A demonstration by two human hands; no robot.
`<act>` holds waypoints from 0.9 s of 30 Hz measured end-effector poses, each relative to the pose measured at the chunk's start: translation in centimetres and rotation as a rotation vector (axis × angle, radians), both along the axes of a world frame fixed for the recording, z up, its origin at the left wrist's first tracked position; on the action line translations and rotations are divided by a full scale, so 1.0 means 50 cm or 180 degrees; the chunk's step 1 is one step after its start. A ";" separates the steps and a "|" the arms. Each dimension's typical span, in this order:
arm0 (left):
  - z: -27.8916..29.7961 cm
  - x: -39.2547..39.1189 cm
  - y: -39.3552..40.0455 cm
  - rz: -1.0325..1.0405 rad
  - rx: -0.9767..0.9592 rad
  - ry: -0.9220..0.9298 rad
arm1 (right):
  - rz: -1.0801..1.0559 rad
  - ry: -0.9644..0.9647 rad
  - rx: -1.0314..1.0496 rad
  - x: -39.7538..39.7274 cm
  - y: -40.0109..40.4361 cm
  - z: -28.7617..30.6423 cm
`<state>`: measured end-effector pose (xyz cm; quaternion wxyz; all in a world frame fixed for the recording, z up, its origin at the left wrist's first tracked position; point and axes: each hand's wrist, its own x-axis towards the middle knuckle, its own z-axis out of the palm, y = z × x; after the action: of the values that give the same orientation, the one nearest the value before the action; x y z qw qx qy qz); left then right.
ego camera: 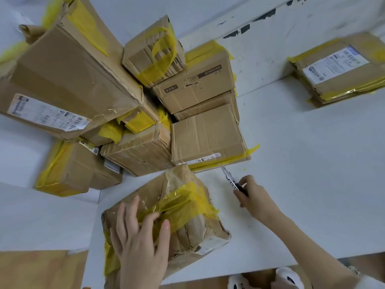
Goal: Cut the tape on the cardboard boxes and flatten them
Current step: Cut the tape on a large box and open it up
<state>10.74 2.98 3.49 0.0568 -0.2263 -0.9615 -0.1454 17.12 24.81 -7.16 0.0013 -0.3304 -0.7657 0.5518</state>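
Views: one, head-worn, wide-angle.
Position: above the near edge of the worktop (291,142).
Direction: forward and steeply down; shoes (289,277) show at the bottom edge.
Nearness: close; left hand (139,240) and nearest box (187,222) fill the lower middle.
Reach: the box pile (125,90) to the wall (281,38) behind.
Distortion: edges bow outward.
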 end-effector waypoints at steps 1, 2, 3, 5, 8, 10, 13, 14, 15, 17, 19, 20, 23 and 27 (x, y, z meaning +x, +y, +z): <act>0.000 -0.002 0.000 -0.0001 0.0067 -0.0026 | -0.0021 0.0273 -0.0228 0.017 0.002 0.016; 0.001 -0.003 0.001 -0.0006 0.0127 -0.0064 | 0.0029 0.0471 -0.0330 0.034 0.001 0.034; 0.003 -0.003 0.003 -0.0004 0.0171 -0.0122 | 0.0122 0.0638 -0.0346 0.051 -0.003 0.053; 0.005 -0.005 0.006 0.0011 0.0245 -0.0202 | 0.0308 0.0935 -0.0267 0.079 -0.018 0.092; 0.012 -0.003 0.008 0.0022 0.0399 -0.0241 | 0.0526 0.1253 0.0119 0.108 -0.039 0.142; 0.015 -0.001 0.009 0.0019 0.0489 -0.0293 | 0.0725 0.1130 0.0563 0.115 -0.046 0.155; 0.015 -0.002 0.007 0.0010 0.0563 -0.0362 | 0.0834 0.0805 0.0948 0.115 -0.045 0.168; 0.014 -0.002 0.006 0.0003 0.0577 -0.0360 | 0.0825 0.0706 0.1023 0.114 -0.046 0.171; 0.014 -0.003 0.007 0.0002 0.0585 -0.0356 | 0.0814 0.0582 0.1138 0.112 -0.047 0.175; 0.013 -0.003 0.007 -0.0001 0.0599 -0.0364 | 0.0761 0.0327 0.1406 0.105 -0.050 0.178; 0.012 -0.003 0.007 0.0016 0.0602 -0.0385 | 0.0792 0.0188 0.1651 0.096 -0.052 0.180; 0.012 -0.003 0.007 0.0037 0.0605 -0.0402 | 0.0829 0.0168 0.1749 0.092 -0.054 0.181; 0.013 -0.001 0.007 0.0066 0.0634 -0.0418 | 0.0859 0.0103 0.1986 0.083 -0.058 0.183; 0.011 0.001 0.011 0.0071 0.0679 -0.0372 | 0.0873 0.0096 0.2042 0.083 -0.075 0.181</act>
<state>10.78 3.53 4.02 0.0261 -0.1994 -0.9447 -0.2591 21.28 21.05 1.90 0.0422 -0.1991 -0.9373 0.2830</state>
